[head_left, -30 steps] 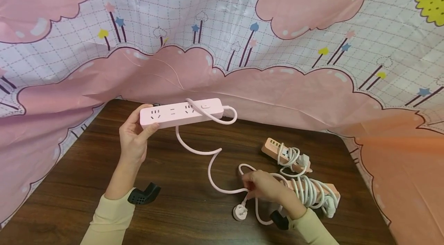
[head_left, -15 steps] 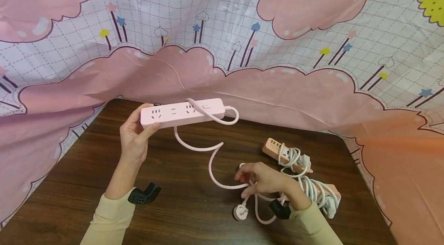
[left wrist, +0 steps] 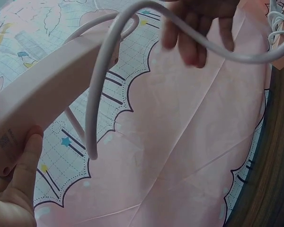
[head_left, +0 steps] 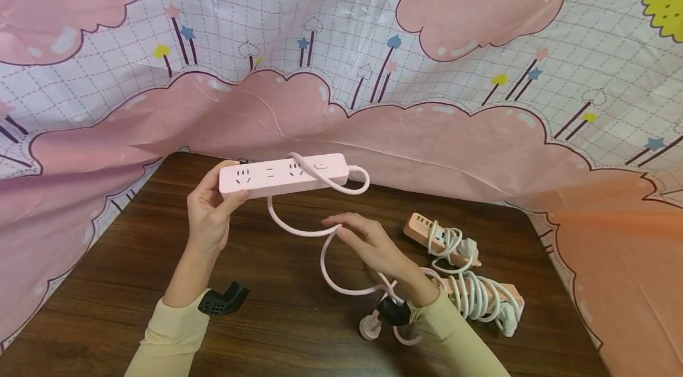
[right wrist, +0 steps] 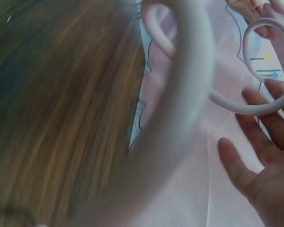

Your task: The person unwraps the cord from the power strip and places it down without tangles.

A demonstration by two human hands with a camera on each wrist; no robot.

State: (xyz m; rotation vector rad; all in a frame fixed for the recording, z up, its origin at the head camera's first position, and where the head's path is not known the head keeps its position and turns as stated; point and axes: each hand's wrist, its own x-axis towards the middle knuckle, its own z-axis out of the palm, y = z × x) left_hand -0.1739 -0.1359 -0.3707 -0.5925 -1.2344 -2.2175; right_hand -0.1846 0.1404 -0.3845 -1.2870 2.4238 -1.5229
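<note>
My left hand [head_left: 208, 217] grips the left end of a pale pink power strip [head_left: 256, 178], thumb on the near side, holding it raised above the table. One loop of its cord [head_left: 349, 292] crosses the socket face; the rest hangs down and trails right to a round plug [head_left: 370, 327] on the table. My right hand [head_left: 373, 246] is at the hanging cord, below the strip's right end. In the right wrist view the fingers of the right hand [right wrist: 270, 161] are extended and spread beside the cord [right wrist: 180, 99], not curled round it.
Two orange power strips lie on the right of the dark wooden table [head_left: 267, 318]: a farther one [head_left: 418, 225] and a nearer one [head_left: 513, 292], each wrapped in white cord. A patterned pink and white curtain [head_left: 427, 146] stands behind the table.
My right hand has let go of the cord near the plug and moved up and left to the hanging cord. The left hand still holds the pink power strip almost in place.
</note>
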